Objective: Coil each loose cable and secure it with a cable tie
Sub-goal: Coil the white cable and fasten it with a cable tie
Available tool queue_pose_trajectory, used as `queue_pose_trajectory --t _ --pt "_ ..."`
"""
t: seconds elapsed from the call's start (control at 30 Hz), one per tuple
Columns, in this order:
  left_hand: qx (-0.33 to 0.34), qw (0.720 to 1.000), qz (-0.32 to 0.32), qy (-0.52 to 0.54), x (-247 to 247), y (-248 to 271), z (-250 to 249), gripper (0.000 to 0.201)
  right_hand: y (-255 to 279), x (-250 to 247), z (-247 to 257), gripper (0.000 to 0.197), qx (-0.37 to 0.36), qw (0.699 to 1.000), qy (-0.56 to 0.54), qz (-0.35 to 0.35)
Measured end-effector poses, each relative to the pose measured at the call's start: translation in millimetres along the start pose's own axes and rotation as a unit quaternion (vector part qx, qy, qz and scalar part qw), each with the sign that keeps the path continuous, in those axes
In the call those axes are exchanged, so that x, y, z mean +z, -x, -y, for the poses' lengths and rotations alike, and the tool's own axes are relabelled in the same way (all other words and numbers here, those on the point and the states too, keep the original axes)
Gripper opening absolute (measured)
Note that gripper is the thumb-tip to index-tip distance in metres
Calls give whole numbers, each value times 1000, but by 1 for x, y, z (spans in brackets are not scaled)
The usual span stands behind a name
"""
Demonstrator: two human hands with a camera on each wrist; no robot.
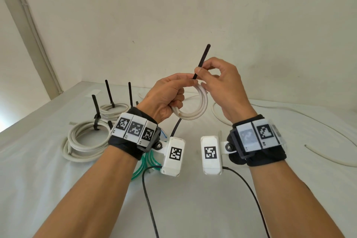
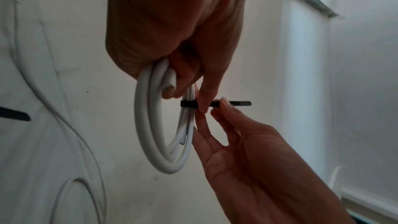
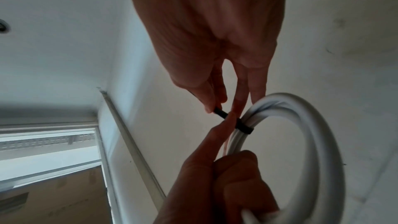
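Note:
A small coil of white cable point(image 1: 195, 110) point(image 2: 150, 129) point(image 3: 301, 125) is held up above the table. My left hand point(image 1: 166, 100) point(image 2: 176, 48) grips the coil's lower left side, fingers curled round its turns. A black cable tie point(image 1: 202, 60) point(image 2: 215, 103) point(image 3: 242, 123) wraps the coil's top, and its tail sticks up and to the right. My right hand point(image 1: 220, 83) point(image 3: 215, 105) pinches that tail between thumb and forefinger just above the coil.
Tied white coils point(image 1: 85, 141) point(image 1: 114, 109) with upright black tie tails lie at the left on the white table point(image 1: 58, 189). A green coil point(image 1: 146, 164) sits under my left wrist. Loose white cables point(image 1: 289, 116) point(image 1: 328, 156) trail at the right. The wall stands close behind.

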State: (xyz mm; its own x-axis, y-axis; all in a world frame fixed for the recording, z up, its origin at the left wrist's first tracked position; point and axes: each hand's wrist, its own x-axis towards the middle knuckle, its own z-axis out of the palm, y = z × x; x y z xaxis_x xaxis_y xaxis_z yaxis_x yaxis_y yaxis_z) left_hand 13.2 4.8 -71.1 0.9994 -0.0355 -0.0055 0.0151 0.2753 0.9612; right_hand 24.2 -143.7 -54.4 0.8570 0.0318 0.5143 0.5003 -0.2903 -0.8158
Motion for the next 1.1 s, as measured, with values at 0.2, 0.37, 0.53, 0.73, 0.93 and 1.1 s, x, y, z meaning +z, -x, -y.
queue_pose_trajectory --t 0.2,0.37,0.53,0.73,0.93,1.1 --pt "-17 998 -23 61 -20 -4 -12 24 4 -2 -8 25 112 983 12 146" --pt "-19 997 -34 66 -27 -4 -15 16 8 3 -6 18 108 983 7 147" --pt "-21 999 -25 -7 -31 -2 -18 6 0 -2 -21 20 128 990 -23 61" --pt "-22 997 -40 -68 -36 -3 -20 29 -5 -4 -58 18 198 980 21 -14" --pt "2 997 -53 -48 -43 -2 -22 24 -14 16 -97 29 275 946 151 77" --pt "5 997 -69 -24 -49 -1 -25 23 -13 26 -97 23 289 924 173 182"
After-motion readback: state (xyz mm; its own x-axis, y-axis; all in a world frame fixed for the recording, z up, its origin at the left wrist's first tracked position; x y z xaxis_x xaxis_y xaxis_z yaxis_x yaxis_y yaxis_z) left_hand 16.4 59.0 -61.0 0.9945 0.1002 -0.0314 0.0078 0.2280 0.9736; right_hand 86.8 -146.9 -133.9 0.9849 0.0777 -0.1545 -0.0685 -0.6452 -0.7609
